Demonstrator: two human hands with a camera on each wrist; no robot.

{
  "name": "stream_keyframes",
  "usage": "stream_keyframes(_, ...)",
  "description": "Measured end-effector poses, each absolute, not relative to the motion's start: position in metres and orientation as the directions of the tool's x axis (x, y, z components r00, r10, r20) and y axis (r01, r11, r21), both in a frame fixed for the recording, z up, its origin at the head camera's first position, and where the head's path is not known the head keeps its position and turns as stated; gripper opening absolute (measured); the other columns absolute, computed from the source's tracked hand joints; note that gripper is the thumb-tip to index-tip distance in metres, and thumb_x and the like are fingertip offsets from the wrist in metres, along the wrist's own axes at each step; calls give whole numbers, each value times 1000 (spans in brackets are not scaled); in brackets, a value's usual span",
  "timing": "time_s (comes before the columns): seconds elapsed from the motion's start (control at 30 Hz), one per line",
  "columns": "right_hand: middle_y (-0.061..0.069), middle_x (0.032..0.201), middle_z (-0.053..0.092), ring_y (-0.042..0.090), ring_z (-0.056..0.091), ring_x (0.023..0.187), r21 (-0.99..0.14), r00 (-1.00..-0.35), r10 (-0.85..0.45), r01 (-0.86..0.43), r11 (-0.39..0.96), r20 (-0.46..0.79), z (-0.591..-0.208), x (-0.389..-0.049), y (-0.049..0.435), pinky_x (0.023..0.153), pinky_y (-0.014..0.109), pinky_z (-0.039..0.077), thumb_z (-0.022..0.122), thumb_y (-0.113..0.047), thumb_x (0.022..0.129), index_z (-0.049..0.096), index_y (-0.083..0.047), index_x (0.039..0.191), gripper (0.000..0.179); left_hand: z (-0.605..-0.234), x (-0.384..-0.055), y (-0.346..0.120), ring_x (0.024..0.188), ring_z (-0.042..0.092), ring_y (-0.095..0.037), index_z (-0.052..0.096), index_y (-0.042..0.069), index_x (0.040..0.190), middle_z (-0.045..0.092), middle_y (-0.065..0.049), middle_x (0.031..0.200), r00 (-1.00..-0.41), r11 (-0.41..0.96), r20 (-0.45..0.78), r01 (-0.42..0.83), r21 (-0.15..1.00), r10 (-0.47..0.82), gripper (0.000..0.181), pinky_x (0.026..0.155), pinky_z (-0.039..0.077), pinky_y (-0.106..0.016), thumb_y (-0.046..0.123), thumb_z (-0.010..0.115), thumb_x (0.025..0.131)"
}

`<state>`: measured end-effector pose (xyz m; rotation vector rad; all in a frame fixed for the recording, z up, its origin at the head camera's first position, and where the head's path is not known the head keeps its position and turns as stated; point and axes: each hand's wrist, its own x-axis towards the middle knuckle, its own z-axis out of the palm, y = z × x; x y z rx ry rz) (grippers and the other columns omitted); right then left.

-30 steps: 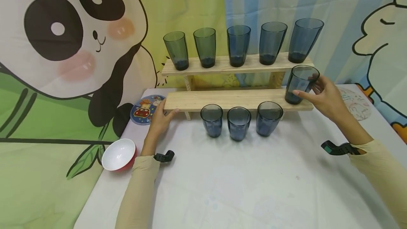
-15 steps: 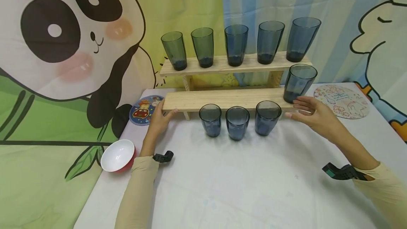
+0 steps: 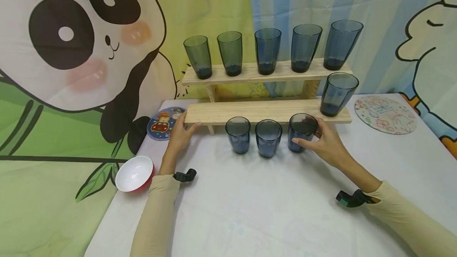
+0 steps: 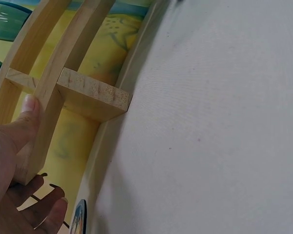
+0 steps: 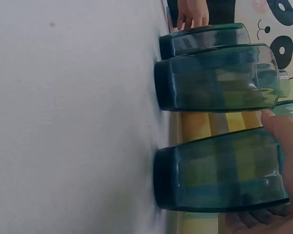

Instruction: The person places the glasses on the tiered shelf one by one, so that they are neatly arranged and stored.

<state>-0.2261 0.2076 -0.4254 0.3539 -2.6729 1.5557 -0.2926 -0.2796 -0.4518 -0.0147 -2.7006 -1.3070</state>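
Observation:
My left hand (image 3: 179, 135) holds the left end of the lower board of a two-tier wooden rack (image 3: 250, 111), its thumb on the front edge. In the left wrist view, the other fingers reach around the board's end (image 4: 27, 168). My right hand (image 3: 326, 142) grips the rightmost blue drinking glass (image 3: 299, 136) of the front row, thumb on one side and fingers on the other. In the right wrist view, that glass (image 5: 219, 170) has its base on the table. Two more glasses, one at left (image 3: 239, 136) and one in the middle (image 3: 268, 140), stand upright beside it.
Several glasses (image 3: 267, 50) line the upper board. One glass (image 3: 337, 94) stands at the lower board's right end. A blue round mat (image 3: 160, 124) and a white-and-red bowl (image 3: 134, 173) lie at left. A patterned round mat (image 3: 387, 115) lies at right on the white table (image 3: 250, 209).
My right hand has let go of the glass at the lower board's right end. It has moved left and down to the rightmost front glass and taken hold. My left hand stays put.

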Motion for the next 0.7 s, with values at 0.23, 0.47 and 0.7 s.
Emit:
stream_keyframes(0.23,19,149,56,38,53,142,-866,-966,-170,-249,434,193,-433,-227,207,109,9,42,87,-30,90,41,-4,158,86,-452,-293,-278,155,32,-44,25,8,167,30,-24,169,-991,615,123,60,787,-61,89,127,29,-58,43,72,101)
stream_keyframes(0.47,20,149,57,39,54,142,-856,-964,-164,-261,446,208,-432,-226,206,106,6,43,87,-30,90,42,-5,158,85,-451,-292,-278,156,30,-45,23,6,168,28,-25,169,-991,625,122,58,779,-60,90,128,28,-58,43,71,101)
stream_keyframes(0.7,17,147,60,39,59,137,-831,-968,-174,-247,499,183,-413,-221,205,108,37,54,86,-37,90,45,-10,157,82,-452,-294,-277,157,28,-42,22,6,168,26,-23,171,-992,597,117,61,800,-55,91,130,25,-53,41,73,101)
